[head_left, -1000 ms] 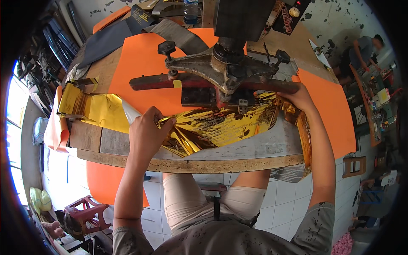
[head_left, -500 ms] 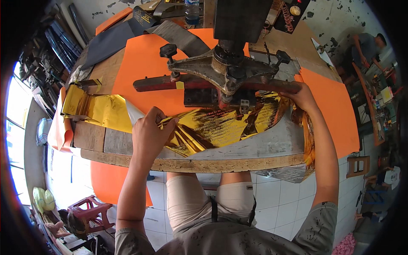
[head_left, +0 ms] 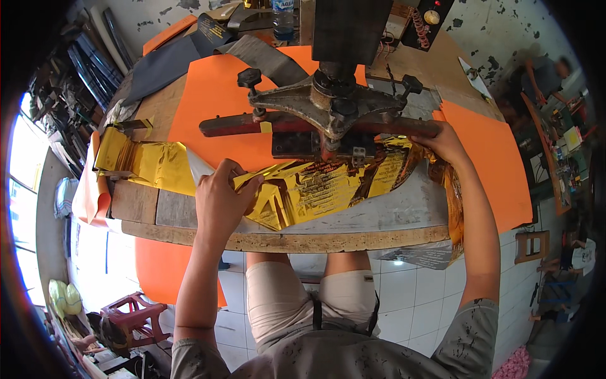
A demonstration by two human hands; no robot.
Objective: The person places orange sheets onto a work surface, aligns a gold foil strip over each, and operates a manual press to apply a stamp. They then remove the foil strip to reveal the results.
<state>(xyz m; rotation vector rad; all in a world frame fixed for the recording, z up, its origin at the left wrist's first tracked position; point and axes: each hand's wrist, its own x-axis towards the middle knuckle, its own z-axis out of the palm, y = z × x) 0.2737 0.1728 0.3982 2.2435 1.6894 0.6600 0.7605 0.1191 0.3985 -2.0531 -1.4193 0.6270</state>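
Observation:
A strip of gold foil [head_left: 328, 196] stretches across the table under a heavy press head [head_left: 328, 104]. Its used part carries dark cut-out marks and creases. My left hand [head_left: 221, 196] pinches the foil left of the press, thumb pointing right. At the far end of the press's red bar [head_left: 233, 125], my right hand [head_left: 447, 148] is closed on the crumpled foil, its fingertips partly hidden under the bar. A gold foil roll [head_left: 112, 151] sits at the table's left edge. Orange sheets [head_left: 214, 95] lie beneath and behind the press.
A stack of orange sheets [head_left: 486, 164] lies right of my right arm. Crumpled used foil [head_left: 456, 208] hangs over the table's front edge [head_left: 284, 242]. Black sheets [head_left: 167, 69] and a water bottle [head_left: 283, 20] stand at the back. Another person [head_left: 543, 76] is at the far right.
The used foil between my hands has become flatter and tauter, with fewer gathered folds beside my left hand. My right hand has shifted slightly left. Both hands keep their hold.

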